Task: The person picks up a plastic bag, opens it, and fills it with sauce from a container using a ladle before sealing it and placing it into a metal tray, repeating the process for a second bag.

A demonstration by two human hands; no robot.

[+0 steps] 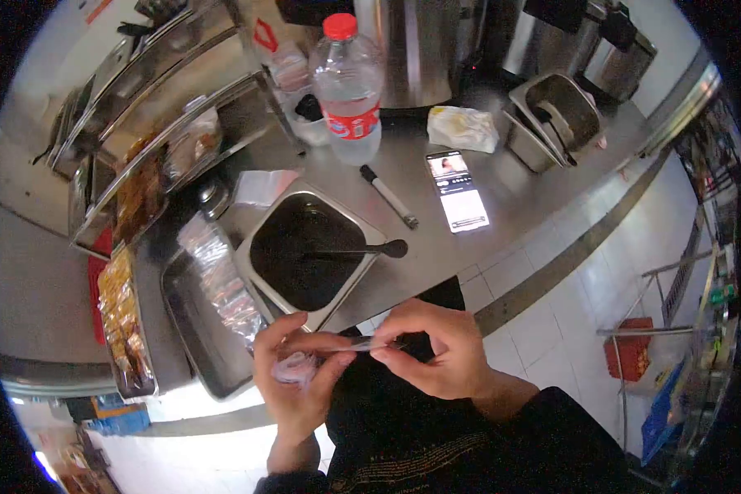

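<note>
Both hands are working a thin clear plastic bag (337,347) just off the counter's (502,206) near edge; the left hand (296,379) is cupping its bunched end, fingers closed, while the right hand (436,346) is pinching the other end; pulling unevenly is likely risking a tear or a slip toward the floor.

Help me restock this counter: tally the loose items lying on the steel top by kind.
Water bottle: 1
Phone: 1
Marker pen: 1
Crumpled wrapper: 1
Total: 4
</note>
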